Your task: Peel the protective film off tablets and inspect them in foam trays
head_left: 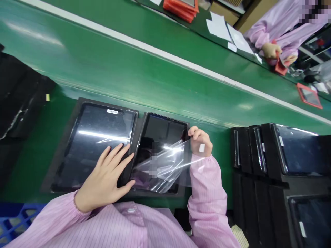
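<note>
Two tablets lie side by side in dark trays on the green bench. The left tablet (100,127) has a white label near its top edge. Over the right tablet (165,127) a clear protective film (170,168) is partly lifted, creased and slanting up to the right. My right hand (201,141) pinches the film's edge near the tablet's right side, and a small white tab shows by the palm. My left hand (107,177) is spread flat, with its fingers over the left tablet's lower right part and its thumb at the right tablet's left edge.
Stacked trays with tablets (300,148) stand at the right. Dark foam pieces (20,89) are piled at the left. A white strip (144,46) crosses the green bench (103,65). Beyond it, a co-worker's hands (274,53) hold a red item near papers (219,27) and red-framed pieces (181,8).
</note>
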{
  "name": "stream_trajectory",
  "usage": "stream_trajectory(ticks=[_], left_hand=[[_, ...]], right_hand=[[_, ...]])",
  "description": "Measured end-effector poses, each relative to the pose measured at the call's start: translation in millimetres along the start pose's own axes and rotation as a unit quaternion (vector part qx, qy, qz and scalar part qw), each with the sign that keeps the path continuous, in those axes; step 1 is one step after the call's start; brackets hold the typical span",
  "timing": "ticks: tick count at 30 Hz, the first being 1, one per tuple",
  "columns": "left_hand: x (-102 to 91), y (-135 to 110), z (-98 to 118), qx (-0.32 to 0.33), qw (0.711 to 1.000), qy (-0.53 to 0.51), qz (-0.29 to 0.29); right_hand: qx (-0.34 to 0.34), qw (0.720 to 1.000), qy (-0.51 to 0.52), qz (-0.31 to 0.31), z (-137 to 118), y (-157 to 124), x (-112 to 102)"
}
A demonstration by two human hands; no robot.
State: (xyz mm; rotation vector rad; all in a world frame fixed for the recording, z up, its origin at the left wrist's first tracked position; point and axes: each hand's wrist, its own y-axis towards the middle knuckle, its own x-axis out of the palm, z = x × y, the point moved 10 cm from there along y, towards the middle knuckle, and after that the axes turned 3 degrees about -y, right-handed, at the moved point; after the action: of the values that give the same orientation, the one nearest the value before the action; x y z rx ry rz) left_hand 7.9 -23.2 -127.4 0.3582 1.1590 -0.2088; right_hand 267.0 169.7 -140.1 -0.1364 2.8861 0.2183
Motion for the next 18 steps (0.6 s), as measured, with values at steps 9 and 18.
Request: stream_trajectory(ticks=[9,18], left_hand=[[-1.3,3.7,5.3,-0.009,1.0,0.01,0.011],[11.4,10.7,7.1,-0.136,0.976,-0.143,0.09]], right_hand=[[0.037,0.963,-0.226,0.138,-39.4,-48.3,-8.0],[0.059,0.924,-0.374,-0.043,-33.1,-171.0,49.6]])
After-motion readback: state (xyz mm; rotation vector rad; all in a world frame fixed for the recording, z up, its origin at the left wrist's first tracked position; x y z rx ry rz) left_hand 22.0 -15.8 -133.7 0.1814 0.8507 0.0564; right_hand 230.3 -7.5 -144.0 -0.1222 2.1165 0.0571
